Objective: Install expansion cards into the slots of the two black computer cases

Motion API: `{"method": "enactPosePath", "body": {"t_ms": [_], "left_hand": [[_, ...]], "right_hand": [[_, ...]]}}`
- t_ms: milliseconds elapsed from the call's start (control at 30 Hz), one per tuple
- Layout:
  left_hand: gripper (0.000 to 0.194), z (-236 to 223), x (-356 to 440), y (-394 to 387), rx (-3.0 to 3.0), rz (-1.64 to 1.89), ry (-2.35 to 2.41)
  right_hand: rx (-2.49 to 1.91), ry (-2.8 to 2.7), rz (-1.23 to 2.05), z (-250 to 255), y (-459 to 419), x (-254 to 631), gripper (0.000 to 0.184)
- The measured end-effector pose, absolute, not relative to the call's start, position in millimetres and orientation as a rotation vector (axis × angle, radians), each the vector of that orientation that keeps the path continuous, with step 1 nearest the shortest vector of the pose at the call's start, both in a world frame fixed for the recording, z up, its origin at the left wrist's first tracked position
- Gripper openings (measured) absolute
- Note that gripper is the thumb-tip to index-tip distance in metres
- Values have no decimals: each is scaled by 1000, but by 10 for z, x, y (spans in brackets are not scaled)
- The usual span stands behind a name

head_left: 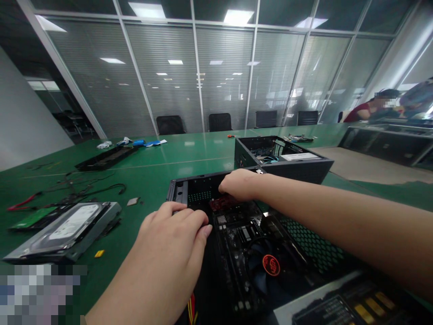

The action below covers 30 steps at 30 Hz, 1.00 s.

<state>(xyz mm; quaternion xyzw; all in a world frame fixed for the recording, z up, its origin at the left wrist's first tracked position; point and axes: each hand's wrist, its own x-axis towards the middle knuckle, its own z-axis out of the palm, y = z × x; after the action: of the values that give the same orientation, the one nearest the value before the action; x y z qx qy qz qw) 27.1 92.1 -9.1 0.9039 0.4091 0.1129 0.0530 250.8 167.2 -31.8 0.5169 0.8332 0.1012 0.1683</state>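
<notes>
An open black computer case (179, 189) lies on the green table in front of me, with a motherboard (243, 239) and a round cooler fan with a red badge (271, 265) inside. My left hand (174, 225) rests flat on the case's left wall, fingers together and curled over the edge. My right hand (238, 184) reaches across into the far end of the case, fingers bent down onto a red part (219, 203) there. What the fingertips pinch is hidden.
A hard drive in a metal bracket (67, 230) lies left of the case, with loose cables (84, 189) and a green board behind it. A second open case (280, 158) stands farther back. Chairs line the glass wall. A seated person (368, 108) is at far right.
</notes>
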Motion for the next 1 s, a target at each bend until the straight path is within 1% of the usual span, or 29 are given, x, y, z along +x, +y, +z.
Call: {"method": "enactPosePath", "body": {"t_ms": [200, 433, 633, 900, 1000], "left_hand": [[29, -105, 274, 932, 2733, 339, 1260], [29, -96, 269, 921, 2734, 341, 1260], [31, -92, 275, 928, 2738, 332, 1257], [30, -68, 278, 908, 2747, 332, 1259], [29, -57, 275, 908, 2754, 333, 1250]], "right_hand": [[1431, 2476, 213, -335, 1673, 2510, 29], [1414, 2412, 255, -362, 1704, 2540, 25], [1441, 2340, 199, -376, 1715, 2518, 30], [1403, 2310, 143, -405, 1754, 2496, 29], [1415, 2284, 119, -411, 1765, 2490, 33]]}}
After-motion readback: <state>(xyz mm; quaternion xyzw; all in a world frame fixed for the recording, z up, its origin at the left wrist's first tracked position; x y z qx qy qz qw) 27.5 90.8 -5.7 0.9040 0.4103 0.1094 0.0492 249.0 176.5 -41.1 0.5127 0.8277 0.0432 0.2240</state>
